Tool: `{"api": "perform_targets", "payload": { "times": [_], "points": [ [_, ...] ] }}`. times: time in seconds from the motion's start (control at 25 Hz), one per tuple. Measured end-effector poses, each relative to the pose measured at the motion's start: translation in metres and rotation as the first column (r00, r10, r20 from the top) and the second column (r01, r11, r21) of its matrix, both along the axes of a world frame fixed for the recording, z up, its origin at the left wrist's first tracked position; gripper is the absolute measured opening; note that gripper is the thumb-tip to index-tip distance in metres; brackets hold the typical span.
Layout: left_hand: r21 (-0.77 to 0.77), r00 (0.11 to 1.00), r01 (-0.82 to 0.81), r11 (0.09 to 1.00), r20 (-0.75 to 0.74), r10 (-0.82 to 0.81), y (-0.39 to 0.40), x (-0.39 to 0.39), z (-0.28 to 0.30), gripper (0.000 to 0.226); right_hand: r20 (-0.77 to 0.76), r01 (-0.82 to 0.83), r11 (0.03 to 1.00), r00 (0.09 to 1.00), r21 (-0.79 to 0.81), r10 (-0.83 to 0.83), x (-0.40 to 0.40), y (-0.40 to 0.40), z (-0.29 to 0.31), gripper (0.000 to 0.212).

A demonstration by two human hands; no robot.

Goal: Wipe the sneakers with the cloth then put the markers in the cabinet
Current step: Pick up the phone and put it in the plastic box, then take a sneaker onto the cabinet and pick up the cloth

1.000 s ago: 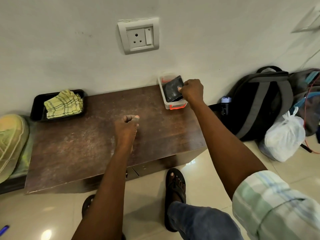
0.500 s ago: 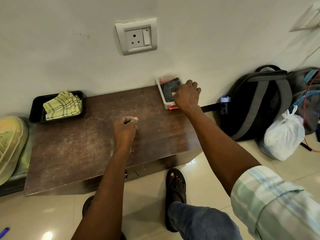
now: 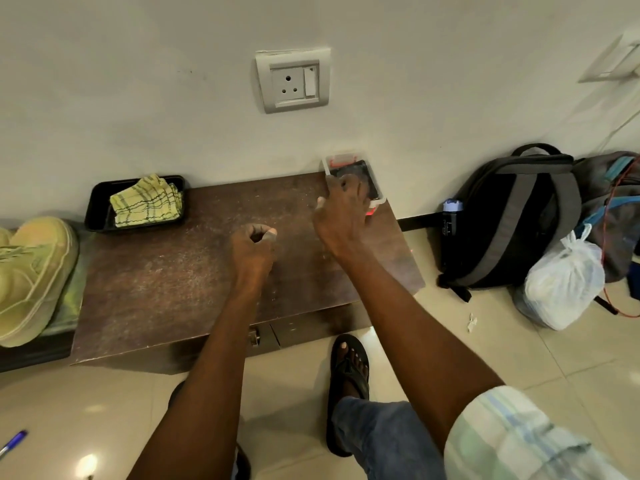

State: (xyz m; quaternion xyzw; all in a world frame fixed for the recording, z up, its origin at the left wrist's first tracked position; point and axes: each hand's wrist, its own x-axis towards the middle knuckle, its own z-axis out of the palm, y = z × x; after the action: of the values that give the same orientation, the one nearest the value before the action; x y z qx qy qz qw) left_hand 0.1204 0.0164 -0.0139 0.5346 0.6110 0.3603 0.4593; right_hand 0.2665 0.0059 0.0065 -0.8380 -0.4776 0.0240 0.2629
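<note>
Right hand [image 3: 341,216] has come back off the clear box [image 3: 353,181] at upper centre, fingers loosely curled, holding nothing; left hand [image 3: 254,245] stays fisted and empty above the bench [image 3: 166,289]. No markers seen. One cloth [image 3: 145,200] in its tray, one sneaker [image 3: 33,278] far left.

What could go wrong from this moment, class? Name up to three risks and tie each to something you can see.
1. The clear plastic box sits at the cabinet top's back right corner; the right hand beside it could knock it off.
2. The yellow sneaker overhangs its ledge and may slip.
3. The pen on the floor could be stepped on.
</note>
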Motion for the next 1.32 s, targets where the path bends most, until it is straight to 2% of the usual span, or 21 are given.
{"api": "perform_targets", "payload": {
  "times": [0.08, 0.24, 0.32, 0.44, 0.56, 0.68, 0.76, 0.84, 0.92, 1.08, 1.2, 1.32],
  "points": [
    [0.048, 0.999, -0.002, 0.999, -0.043, 0.004, -0.003, -0.016, 0.009, 0.008, -0.092, -0.085, 0.994, 0.992, 0.063, 0.091, -0.043, -0.005, -0.001, 0.031],
    [0.135, 0.987, -0.023, 0.991, -0.154, 0.044, 0.005, -0.086, 0.022, 0.006, -0.2, -0.286, 0.958, 0.937, 0.034, 0.287, -0.113, -0.004, -0.017, 0.028],
    [0.137, 0.958, -0.149, 0.979, -0.225, 0.177, 0.013, -0.156, 0.024, 0.005, -0.261, -0.377, 0.926, 0.894, 0.004, 0.365, -0.171, 0.008, -0.026, 0.028],
    [0.102, 0.933, -0.224, 0.969, -0.263, 0.244, 0.021, -0.201, 0.024, 0.007, -0.288, -0.36, 0.933, 0.896, -0.024, 0.338, -0.193, 0.014, -0.031, 0.029],
    [0.079, 0.866, -0.439, 0.895, -0.228, 0.445, 0.024, -0.284, 0.024, 0.01, -0.275, -0.497, 0.868, 0.832, 0.017, 0.482, -0.26, 0.025, -0.033, 0.028],
    [0.066, 0.786, -0.579, 0.813, -0.222, 0.578, 0.018, -0.351, 0.018, 0.009, -0.27, -0.607, 0.795, 0.766, -0.003, 0.583, -0.328, 0.036, -0.029, 0.023],
    [0.044, 0.754, -0.628, 0.777, -0.213, 0.622, 0.012, -0.383, 0.011, 0.008, -0.25, -0.729, 0.682, 0.672, -0.061, 0.697, -0.37, 0.047, -0.026, 0.025],
    [0.033, 0.737, -0.66, 0.751, -0.165, 0.655, 0.009, -0.407, 0.006, 0.008, -0.201, -0.812, 0.584, 0.575, -0.022, 0.793, -0.41, 0.057, -0.025, 0.032],
    [0.031, 0.716, -0.69, 0.723, -0.116, 0.689, 0.008, -0.418, 0.004, 0.007, -0.091, -0.845, 0.535, 0.533, -0.007, 0.841, -0.442, 0.066, -0.028, 0.038],
    [0.025, 0.707, -0.703, 0.711, -0.089, 0.702, 0.009, -0.428, 0.0, 0.008, 0.241, -0.766, 0.624, 0.583, -0.154, 0.776, -0.479, 0.078, -0.045, 0.042],
    [0.021, 0.717, -0.695, 0.719, -0.06, 0.695, 0.01, -0.427, 0.002, 0.008, 0.249, -0.725, 0.664, 0.619, -0.184, 0.745, -0.48, 0.076, -0.047, 0.047],
    [0.032, 0.729, -0.681, 0.731, -0.062, 0.682, 0.013, -0.415, 0.01, 0.011, 0.209, -0.757, 0.616, 0.581, -0.216, 0.787, -0.467, 0.075, -0.04, 0.035]
  ]
}}
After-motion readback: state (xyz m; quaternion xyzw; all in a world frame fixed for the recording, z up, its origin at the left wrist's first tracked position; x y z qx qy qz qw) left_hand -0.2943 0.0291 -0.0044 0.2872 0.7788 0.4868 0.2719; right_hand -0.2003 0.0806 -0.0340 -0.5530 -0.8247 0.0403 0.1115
